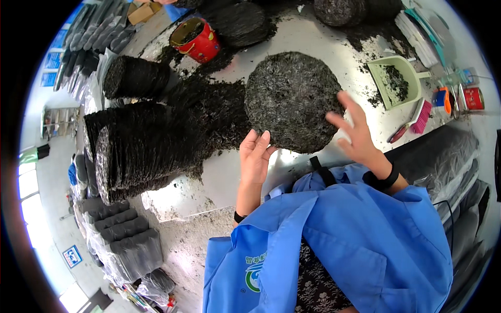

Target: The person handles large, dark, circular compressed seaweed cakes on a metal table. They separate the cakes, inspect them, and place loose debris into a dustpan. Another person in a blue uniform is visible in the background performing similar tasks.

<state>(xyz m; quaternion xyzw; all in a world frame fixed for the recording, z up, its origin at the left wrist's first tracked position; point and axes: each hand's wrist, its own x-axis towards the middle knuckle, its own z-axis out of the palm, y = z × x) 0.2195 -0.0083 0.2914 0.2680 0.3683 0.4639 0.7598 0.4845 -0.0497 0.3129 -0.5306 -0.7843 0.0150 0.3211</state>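
A round, dark sheet of dried seaweed (293,99) is held up over the pale table, tilted toward me. My left hand (255,153) pinches its lower left edge, thumb on top and fingers underneath. Beside the right edge, my right hand (355,128) has its fingers spread; they are slightly blurred and overlap the rim, and whether they touch it I cannot tell. Left of the held sheet, loose dark seaweed scraps (222,112) lie heaped. Next to them, a long stack of round seaweed sheets (141,151) rests on its side.
A red bucket (201,47) stands on the far side, near a flat pile of round sheets (242,23). On the right are a pale green dustpan (383,86) with scraps and a pink-bristled brush (420,117). Another roll of sheets (134,76) lies far left.
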